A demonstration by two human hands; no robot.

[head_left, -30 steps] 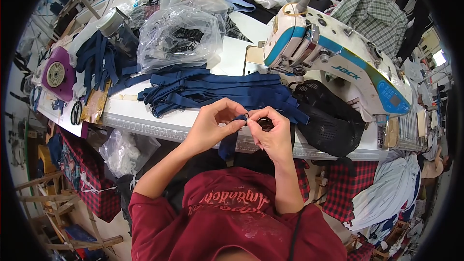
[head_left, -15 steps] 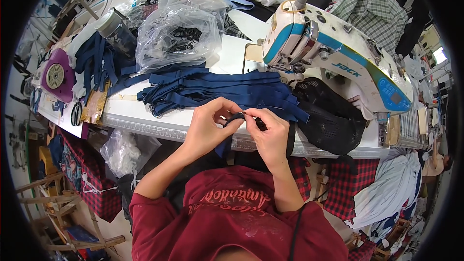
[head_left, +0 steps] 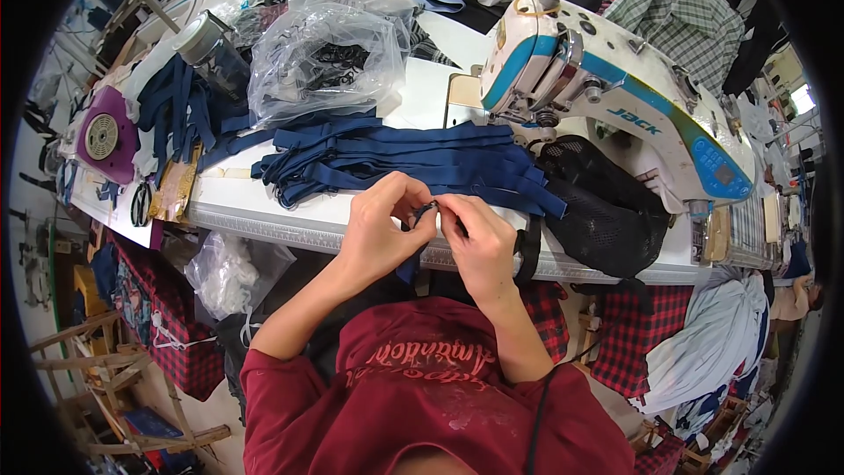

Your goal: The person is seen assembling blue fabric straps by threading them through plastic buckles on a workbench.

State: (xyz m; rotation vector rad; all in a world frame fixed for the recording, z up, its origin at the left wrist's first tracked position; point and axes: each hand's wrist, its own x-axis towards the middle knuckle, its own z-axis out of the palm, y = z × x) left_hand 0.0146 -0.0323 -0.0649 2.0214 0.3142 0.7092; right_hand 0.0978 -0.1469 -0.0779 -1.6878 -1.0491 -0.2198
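My left hand [head_left: 380, 227] and my right hand [head_left: 479, 242] meet at the front edge of the white sewing table [head_left: 264, 211]. Both pinch one small dark buckle-like piece [head_left: 426, 210] between their fingertips. A navy strap [head_left: 407, 266] hangs down below the hands. Just beyond them lies a pile of navy blue fabric straps [head_left: 396, 158]. A white and blue sewing machine [head_left: 607, 97] stands at the right, with a black mesh piece [head_left: 602, 211] under its arm.
A clear plastic bag of small black rings [head_left: 321, 62] sits behind the straps. More navy strips [head_left: 176, 105], a purple round-dial device [head_left: 101, 136] and scissors [head_left: 141, 204] lie at the left. A white plastic bag [head_left: 233, 268] hangs below the table edge. Checked fabric [head_left: 686, 0] lies far right.
The two hands stay together at the table edge; fingers shift slightly around the small dark piece, drawing closer over it. Nothing else has moved.
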